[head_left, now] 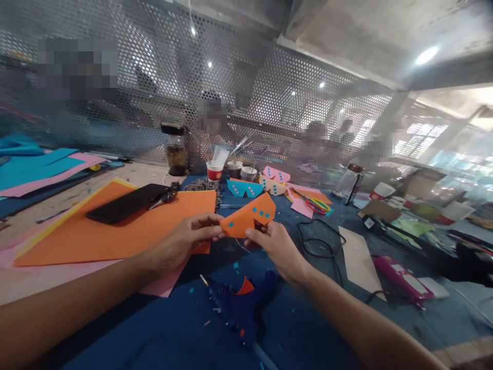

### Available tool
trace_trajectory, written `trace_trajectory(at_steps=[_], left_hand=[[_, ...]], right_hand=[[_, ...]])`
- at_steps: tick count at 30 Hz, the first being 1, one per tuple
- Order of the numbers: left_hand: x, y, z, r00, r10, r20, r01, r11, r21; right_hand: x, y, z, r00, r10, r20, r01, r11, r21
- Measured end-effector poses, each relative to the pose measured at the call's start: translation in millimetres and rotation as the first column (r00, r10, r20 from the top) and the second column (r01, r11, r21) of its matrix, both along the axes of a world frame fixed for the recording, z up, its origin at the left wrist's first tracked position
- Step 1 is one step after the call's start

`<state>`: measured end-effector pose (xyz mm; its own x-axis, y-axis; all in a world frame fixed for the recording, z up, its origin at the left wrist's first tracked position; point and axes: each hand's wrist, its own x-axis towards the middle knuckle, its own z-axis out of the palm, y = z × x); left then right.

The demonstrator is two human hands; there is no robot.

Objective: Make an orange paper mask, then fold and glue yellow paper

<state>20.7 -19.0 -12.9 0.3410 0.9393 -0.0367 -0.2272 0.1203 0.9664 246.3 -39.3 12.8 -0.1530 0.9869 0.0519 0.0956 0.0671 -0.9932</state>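
Observation:
An orange foam-sheet eye mask with small blue squares on it is held up between both hands, slightly tilted. My left hand pinches its left end. My right hand grips its lower right edge with thumb and fingers. Below the hands a blue glue gun with an orange trigger lies on the blue table cover. Beyond the mask stand a blue eye mask with pink squares, a beige one and a pink one.
A black phone and scissors lie on orange sheets at left. A lidded jar and a red-white cup stand behind. Right are colourful-handled scissors, a black cable and a magenta item.

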Motion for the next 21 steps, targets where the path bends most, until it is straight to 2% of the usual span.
trace_trajectory(at_steps=[15,21], left_hand=[[-0.3,1.8,1.5,0.996,0.084,-0.012,-0.083,0.994,0.068],[-1.5,4.7,-3.1,1.000,0.025,0.000,-0.025,0.994,0.105]], right_hand=[[-1.3,-6.0,4.7,0.972,0.109,-0.209,-0.127,0.989,-0.075],[-0.9,-5.8,2.4,0.966,0.119,-0.228,-0.138,0.988,-0.067]])
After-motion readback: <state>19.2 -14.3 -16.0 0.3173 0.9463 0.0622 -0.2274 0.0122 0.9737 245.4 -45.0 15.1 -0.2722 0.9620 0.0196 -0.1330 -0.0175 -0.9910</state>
